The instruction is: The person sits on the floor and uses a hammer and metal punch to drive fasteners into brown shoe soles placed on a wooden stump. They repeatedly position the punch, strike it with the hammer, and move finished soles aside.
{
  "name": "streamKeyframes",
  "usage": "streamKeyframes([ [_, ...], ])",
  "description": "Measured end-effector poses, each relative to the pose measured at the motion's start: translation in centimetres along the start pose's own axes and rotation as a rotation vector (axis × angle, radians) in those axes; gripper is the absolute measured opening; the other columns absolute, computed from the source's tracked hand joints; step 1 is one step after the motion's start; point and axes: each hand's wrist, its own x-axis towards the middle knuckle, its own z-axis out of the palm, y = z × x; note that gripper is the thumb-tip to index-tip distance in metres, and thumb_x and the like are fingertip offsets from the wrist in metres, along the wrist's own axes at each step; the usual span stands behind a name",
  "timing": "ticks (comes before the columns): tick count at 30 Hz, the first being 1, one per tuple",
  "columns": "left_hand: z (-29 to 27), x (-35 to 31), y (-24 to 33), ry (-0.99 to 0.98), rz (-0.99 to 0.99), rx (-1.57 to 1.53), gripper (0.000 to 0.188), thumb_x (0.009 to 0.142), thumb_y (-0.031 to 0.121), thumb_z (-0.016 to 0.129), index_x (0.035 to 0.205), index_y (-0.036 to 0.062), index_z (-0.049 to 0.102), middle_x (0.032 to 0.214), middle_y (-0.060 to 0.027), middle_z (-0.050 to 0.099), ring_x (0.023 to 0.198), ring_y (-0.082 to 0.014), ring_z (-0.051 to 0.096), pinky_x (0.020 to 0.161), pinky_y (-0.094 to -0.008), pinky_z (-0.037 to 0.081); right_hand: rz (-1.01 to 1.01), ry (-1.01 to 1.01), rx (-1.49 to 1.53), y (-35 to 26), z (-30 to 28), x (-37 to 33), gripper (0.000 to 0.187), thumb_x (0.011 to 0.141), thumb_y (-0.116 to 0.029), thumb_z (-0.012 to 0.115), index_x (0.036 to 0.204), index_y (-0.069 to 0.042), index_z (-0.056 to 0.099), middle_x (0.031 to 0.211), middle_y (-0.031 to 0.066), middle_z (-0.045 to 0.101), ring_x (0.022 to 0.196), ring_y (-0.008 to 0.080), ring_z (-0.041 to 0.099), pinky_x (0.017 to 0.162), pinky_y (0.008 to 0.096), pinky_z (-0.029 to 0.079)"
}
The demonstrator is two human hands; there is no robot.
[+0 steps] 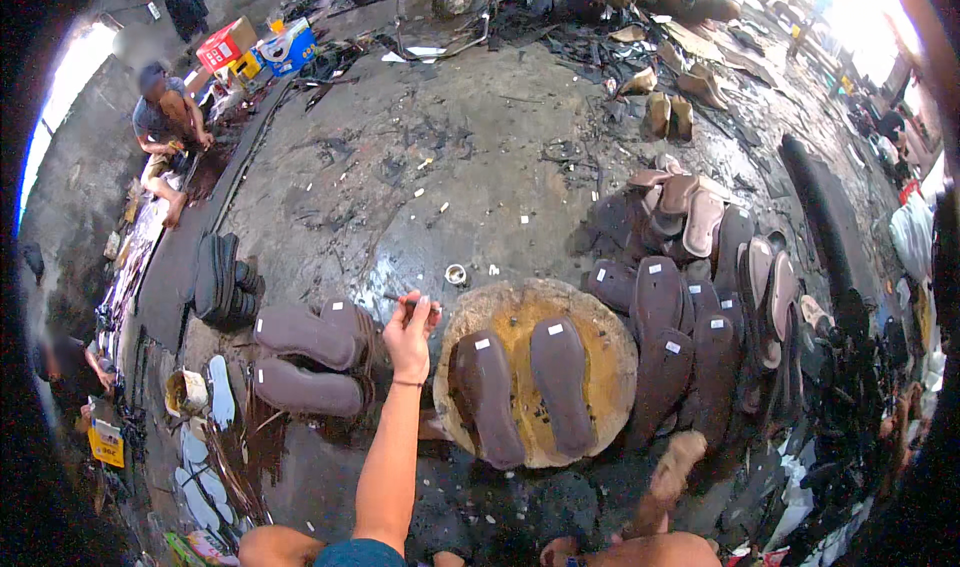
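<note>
My left hand [410,332], with a thin band at its wrist, reaches forward over the floor. Its fingers are pinched round a thin, dark stick-like thing [390,295]. Brown shoe soles [305,337] lie in stacks just left of it. To its right, a left sole [487,397] and a right sole [562,387], each with a small white label, rest apart on a round wooden block [612,347]. What looks like my right hand [558,550] shows at the lower edge, near a dark blue band; its fingers cannot be made out.
More brown soles [660,367] are heaped right of the block, beside a blurred bare foot [678,457]. A small round cup [456,274] stands beyond my left hand. A fan [445,2] is at the back. Another person [165,117] sits at the far left, near boxes [288,47].
</note>
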Motion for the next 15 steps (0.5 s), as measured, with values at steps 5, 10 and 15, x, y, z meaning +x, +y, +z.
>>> streamKeyframes([
  [5,-4.4,-7.7,3.2,0.054,-0.056,0.046,0.016,0.099,0.014,0.062,0.113,0.0062,0.061,0.105,-0.0050,0.067,0.095,-0.0145,0.066,0.082,-0.0278,0.058,0.015,0.005,0.483,-10.6,-2.0,2.7,0.083,0.063,-0.015,0.083,0.135,-0.002,0.044,0.121,0.0158,0.055,0.120,0.0322,0.053,0.104,0.0474,0.042],
  [10,-2.6,-8.9,1.0,0.025,-0.072,0.059,0.021,0.096,0.011,0.066,0.114,0.0019,0.062,0.107,-0.0097,0.069,0.092,-0.0170,0.068,0.082,-0.0300,0.059,-0.011,-0.075,0.930,-11.5,-0.1,5.4,0.074,0.070,-0.013,0.082,0.132,-0.002,0.042,0.114,0.0116,0.063,0.105,0.0253,0.067,0.097,0.0403,0.051],
  [15,-0.6,-8.0,-2.6,-0.039,-0.020,0.150,0.020,0.095,0.012,0.068,0.109,-0.0023,0.065,0.097,-0.0084,0.072,0.085,-0.0132,0.069,0.073,-0.0264,0.059,0.007,-0.071,0.743,-11.1,2.5,5.9,0.041,0.080,-0.006,0.074,0.115,0.000,0.053,0.092,0.0066,0.064,0.077,0.0170,0.064,0.070,0.0322,0.054],
])
